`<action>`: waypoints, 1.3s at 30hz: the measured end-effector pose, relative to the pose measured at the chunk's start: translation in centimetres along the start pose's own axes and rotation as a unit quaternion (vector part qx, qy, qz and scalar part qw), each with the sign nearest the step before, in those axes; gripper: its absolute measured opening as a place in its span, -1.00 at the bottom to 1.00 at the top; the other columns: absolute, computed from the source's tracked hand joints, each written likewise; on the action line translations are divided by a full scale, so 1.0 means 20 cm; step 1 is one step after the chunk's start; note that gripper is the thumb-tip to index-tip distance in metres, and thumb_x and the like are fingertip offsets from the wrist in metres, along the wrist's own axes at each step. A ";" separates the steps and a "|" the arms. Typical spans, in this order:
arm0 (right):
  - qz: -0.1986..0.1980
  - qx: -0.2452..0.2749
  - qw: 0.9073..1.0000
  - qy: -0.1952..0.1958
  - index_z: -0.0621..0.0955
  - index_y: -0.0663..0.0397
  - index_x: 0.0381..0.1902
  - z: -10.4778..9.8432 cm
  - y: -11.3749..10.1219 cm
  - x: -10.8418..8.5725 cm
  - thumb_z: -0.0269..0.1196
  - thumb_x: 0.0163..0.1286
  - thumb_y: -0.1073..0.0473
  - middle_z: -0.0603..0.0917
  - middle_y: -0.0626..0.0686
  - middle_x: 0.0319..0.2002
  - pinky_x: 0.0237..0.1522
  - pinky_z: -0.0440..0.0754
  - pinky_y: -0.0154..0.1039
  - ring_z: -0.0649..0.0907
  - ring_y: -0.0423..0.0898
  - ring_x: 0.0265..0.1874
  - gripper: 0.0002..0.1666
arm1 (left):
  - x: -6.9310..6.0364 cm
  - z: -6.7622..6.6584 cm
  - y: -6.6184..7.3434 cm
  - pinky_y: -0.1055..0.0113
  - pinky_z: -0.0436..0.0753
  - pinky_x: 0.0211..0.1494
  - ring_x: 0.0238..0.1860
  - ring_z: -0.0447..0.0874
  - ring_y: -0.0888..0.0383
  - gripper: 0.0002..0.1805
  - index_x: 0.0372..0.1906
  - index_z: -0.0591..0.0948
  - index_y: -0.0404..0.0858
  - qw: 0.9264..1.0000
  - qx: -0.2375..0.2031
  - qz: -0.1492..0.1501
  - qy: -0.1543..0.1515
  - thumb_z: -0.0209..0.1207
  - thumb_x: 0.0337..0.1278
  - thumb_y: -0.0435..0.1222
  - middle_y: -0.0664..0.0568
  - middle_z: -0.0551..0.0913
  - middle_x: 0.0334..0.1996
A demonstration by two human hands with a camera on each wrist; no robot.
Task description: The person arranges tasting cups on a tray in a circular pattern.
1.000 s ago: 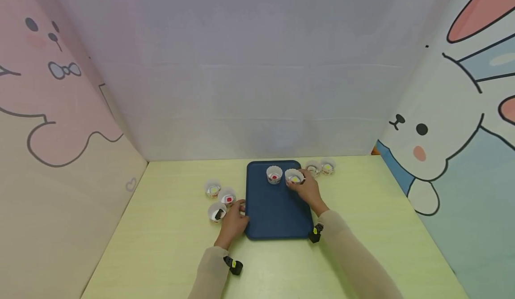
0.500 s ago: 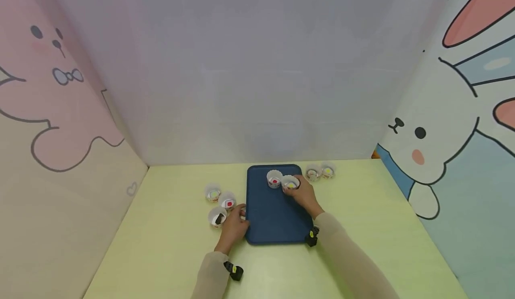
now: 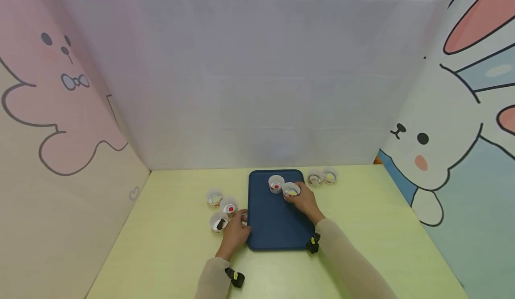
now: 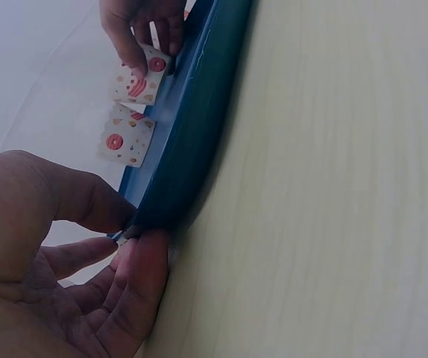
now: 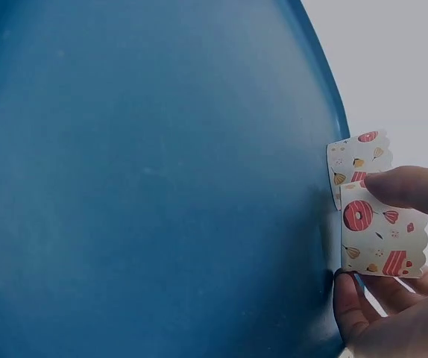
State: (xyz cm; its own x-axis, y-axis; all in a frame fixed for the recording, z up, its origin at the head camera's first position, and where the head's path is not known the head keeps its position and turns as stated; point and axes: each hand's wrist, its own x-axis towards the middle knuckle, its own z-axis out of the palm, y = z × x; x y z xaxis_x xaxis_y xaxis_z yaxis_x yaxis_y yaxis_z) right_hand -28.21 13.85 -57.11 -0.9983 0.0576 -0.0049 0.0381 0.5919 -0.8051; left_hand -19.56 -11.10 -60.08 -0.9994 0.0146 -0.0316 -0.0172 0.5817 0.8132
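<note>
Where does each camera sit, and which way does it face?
Worn on the head: faces forward and down at the tray and cups; left hand, right hand and sleeves show.
On the left wrist: faces along the tray toward two cups; left hand near, right hand beyond.
On the right wrist: faces across the tray toward the same cups; right hand shows.
Both wrist views share tray and cups.

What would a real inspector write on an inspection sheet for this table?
Surface: pale yellow table with a blue tray.
Job's things: red-centred cup and yellow-centred cup at the tray's far end; three cups left of the tray, two cups right.
Clutter: orange-brown bit at the far right corner, too small to identify.
Hands: left hand pinches the tray's edge; right hand grips the yellow-centred cup.
Cables: nothing seen.
Surroundings: pale backdrop, cartoon side walls.
</note>
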 end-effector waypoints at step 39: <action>-0.015 0.024 0.999 -0.034 0.34 0.25 0.34 -0.05 0.02 -0.02 0.46 0.09 0.20 0.55 0.30 0.16 0.07 0.51 0.09 0.57 0.16 0.06 -0.11 | 0.01 0.01 0.00 0.32 0.55 -0.32 -0.35 0.61 0.23 -0.39 0.26 0.48 -0.31 1.000 0.005 0.005 0.017 0.19 -0.04 -0.41 0.01 0.58 -0.20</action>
State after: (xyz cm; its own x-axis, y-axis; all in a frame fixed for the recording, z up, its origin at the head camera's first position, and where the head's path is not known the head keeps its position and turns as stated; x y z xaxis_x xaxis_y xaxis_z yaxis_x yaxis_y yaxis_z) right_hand -27.69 14.88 -56.76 -0.9997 -0.0158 -0.0201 0.0080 0.5537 -0.8327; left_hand -19.83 -10.94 -60.23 -1.0000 -0.0067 -0.0047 -0.0078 0.5890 0.8081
